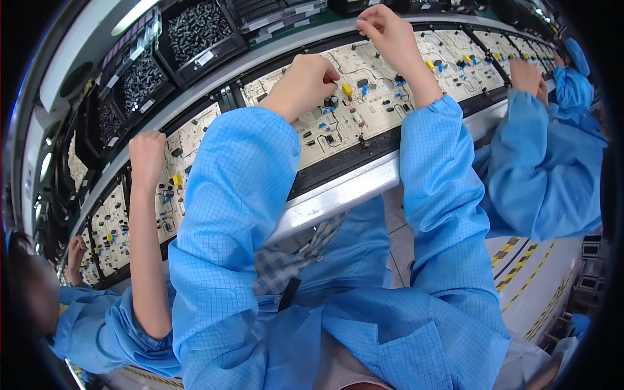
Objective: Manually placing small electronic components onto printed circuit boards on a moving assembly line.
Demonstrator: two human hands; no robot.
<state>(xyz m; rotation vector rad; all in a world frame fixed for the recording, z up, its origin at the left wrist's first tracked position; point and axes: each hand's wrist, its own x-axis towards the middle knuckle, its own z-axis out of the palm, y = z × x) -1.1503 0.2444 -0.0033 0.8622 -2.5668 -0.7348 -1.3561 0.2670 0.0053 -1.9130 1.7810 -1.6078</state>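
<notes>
My left hand (pixel 302 86) is low over a cream circuit board (pixel 344 140), its fingers curled together; what they hold, if anything, is hidden. Just below its fingertips, black capacitors (pixel 331 101) stand on the board, with a yellow component (pixel 347 90) and a blue component (pixel 364 90) to the right. Above the board's far edge, my right hand (pixel 390 38) is raised with thumb and fingers drawn together. Anything between those fingertips is too small to make out. Both my forearms are in blue checked sleeves.
Black bins of small dark parts (pixel 198 32) stand beyond the line at the far left. A metal rail (pixel 338 195) runs along the near side. Co-workers' hands are over neighbouring boards, one hand (pixel 148 156) at left and another (pixel 528 79) at right.
</notes>
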